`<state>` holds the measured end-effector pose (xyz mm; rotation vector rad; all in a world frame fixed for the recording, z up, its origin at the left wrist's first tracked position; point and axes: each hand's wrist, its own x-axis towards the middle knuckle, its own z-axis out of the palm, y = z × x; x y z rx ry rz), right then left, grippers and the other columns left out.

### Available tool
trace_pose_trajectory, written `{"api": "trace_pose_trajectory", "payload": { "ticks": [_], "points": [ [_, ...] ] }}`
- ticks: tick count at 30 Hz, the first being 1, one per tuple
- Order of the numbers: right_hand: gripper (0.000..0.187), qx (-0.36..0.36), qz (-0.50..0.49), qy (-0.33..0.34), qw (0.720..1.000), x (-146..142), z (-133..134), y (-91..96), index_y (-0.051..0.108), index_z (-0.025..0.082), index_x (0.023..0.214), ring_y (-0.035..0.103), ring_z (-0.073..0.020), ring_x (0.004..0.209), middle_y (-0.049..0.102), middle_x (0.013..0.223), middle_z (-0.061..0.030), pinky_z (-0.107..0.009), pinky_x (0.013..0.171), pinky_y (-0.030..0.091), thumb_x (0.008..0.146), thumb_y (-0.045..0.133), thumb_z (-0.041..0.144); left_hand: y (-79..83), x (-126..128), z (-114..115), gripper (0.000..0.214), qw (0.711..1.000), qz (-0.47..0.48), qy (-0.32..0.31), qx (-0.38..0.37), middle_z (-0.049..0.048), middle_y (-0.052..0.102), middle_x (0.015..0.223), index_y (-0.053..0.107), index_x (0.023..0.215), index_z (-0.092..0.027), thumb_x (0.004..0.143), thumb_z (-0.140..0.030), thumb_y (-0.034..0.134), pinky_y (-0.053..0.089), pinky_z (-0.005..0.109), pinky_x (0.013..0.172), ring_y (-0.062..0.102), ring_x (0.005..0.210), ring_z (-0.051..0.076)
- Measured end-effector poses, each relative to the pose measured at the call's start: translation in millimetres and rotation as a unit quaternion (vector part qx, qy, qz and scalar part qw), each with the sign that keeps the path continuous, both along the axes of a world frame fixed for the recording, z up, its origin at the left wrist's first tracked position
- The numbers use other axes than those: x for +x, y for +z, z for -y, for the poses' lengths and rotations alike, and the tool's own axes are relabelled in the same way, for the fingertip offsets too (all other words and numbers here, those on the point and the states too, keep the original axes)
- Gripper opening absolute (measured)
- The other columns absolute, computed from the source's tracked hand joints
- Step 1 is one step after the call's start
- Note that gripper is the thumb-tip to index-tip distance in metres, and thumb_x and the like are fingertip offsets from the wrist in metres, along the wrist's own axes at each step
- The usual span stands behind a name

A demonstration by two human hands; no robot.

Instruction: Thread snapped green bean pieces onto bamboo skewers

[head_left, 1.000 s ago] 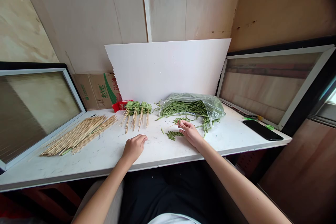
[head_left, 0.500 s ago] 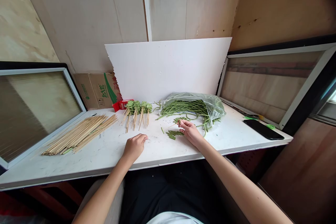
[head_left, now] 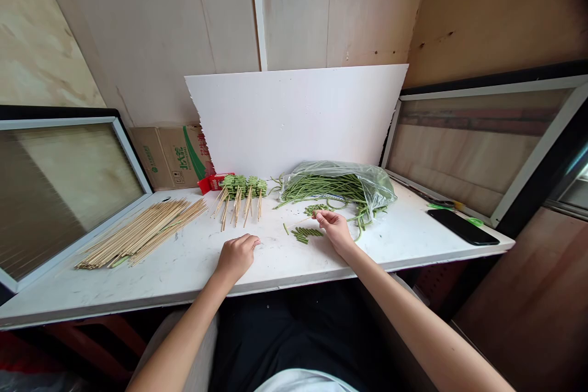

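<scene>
My right hand (head_left: 335,230) is closed in a pinch over the table, with a thin bamboo skewer (head_left: 304,220) pointing left from its fingertips. Just below it lies a row of cut green bean pieces (head_left: 305,234), and a small heap of bean pieces (head_left: 316,209) sits behind. My left hand (head_left: 237,256) rests on the table with its fingers curled; whatever they hold, if anything, is hidden. Beyond it, several skewers threaded with beans (head_left: 239,187) lie side by side. A clear plastic bag (head_left: 379,180) of long green beans (head_left: 326,188) is behind my right hand.
A pile of bare bamboo skewers (head_left: 138,236) covers the left of the white table (head_left: 184,282). A phone (head_left: 462,226) lies near the right edge. A white board (head_left: 294,119) and a cardboard box (head_left: 169,158) stand at the back. Framed glass panels (head_left: 68,184) flank both sides.
The view has shifted very slightly. Both hands keep nearly the same place and pose.
</scene>
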<state>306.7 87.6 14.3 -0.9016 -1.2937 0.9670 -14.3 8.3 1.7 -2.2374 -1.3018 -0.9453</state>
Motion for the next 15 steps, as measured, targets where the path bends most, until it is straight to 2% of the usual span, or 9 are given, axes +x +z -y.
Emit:
{"api": "trace_pose_trajectory", "payload": {
  "ticks": [6, 15],
  "points": [
    [0.039, 0.015, 0.013, -0.037, 0.999, -0.9, 5.1, 3.4, 0.079, 0.022, 0.090, 0.071, -0.0312, 0.100, 0.079, 0.096, -0.0101, -0.043, 0.089, 0.053, 0.075, 0.080, 0.058, 2.9, 2.6, 3.4, 0.023, 1.000, -0.021, -0.020, 0.002, 0.0028, 0.073, 0.072, 0.072, 0.084, -0.020, 0.096, -0.013, 0.054, 0.040, 0.027, 0.058, 0.063, 0.060, 0.017],
    [0.039, 0.027, 0.039, -0.018, 0.999, -1.7, 7.0, 7.1, 0.077, 0.022, 0.086, 0.069, -0.0307, 0.101, 0.078, 0.096, -0.0104, -0.040, 0.086, 0.052, 0.078, 0.076, 0.061, 3.9, 4.4, 3.6, 0.027, 0.999, -0.032, -0.034, 0.015, 0.0024, 0.068, 0.065, 0.072, 0.080, -0.019, 0.095, -0.010, 0.051, 0.041, 0.027, 0.057, 0.060, 0.058, 0.016]
  ]
}}
